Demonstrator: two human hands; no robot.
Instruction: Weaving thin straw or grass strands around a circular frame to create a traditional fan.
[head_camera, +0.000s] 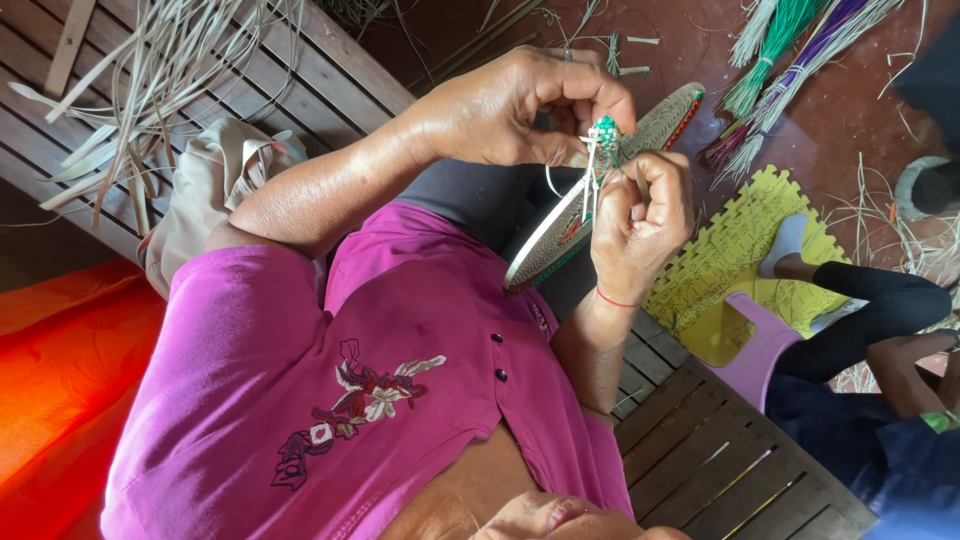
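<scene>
Pink blouse (400, 400) fills the near view; beyond it two hands work one woven disc (560, 235).

Left hand (520, 105) has its fingers pinched tight on pale strands at the disc's green-wrapped edge (603, 130), while the right hand (640, 225) curls closed around the disc's rim, holding it edge-on above the lap. One slatted wooden desk (700, 450) lies beneath, loose dry reeds (150, 80) piled on it. One yellow mat (730, 260), one lilac stool (765, 345) and dyed reed bundles (790, 50) sit on the floor, beside another person's leg (870, 300).
</scene>
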